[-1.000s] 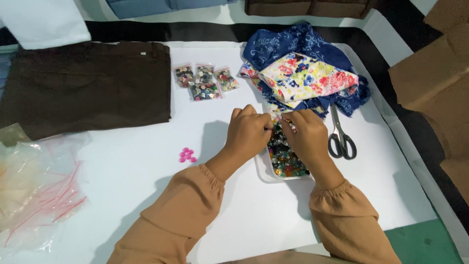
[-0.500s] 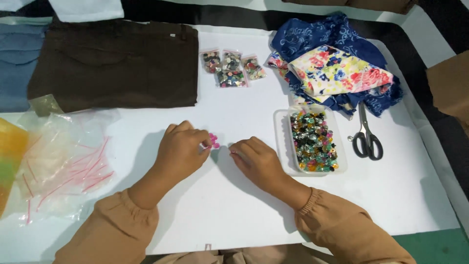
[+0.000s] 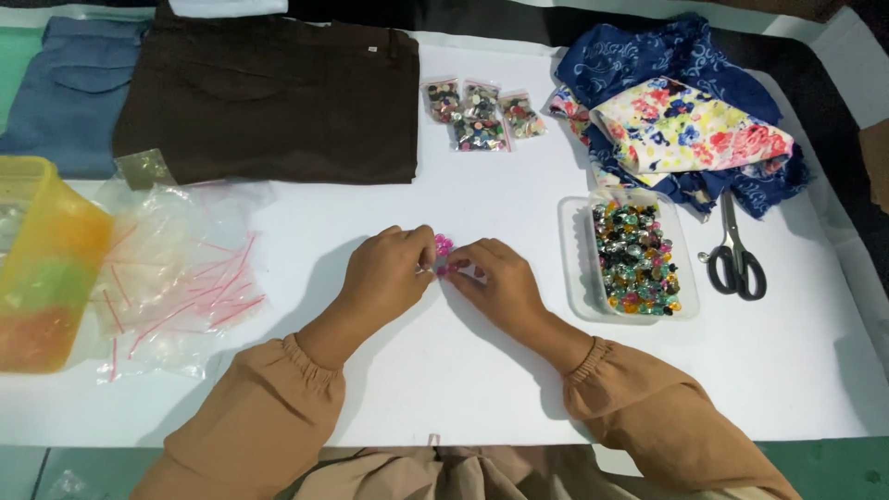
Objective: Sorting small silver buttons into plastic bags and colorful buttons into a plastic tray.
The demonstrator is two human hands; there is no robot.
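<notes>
Sorting step: left hand and right hand both pinch the small pink beads mid-tabletop; next move likely needs a fine fingertip pick-up.

The white table carries brown trousers, blue trousers, bead packets, floral cloth, scissors, a bead tray, plastic bags and a yellow container.

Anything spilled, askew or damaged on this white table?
Nothing stands out. The small pink beads sit between the left hand and right hand; the clear tray of mixed beads is upright, and the black-handled scissors lie flat beside it.
</notes>
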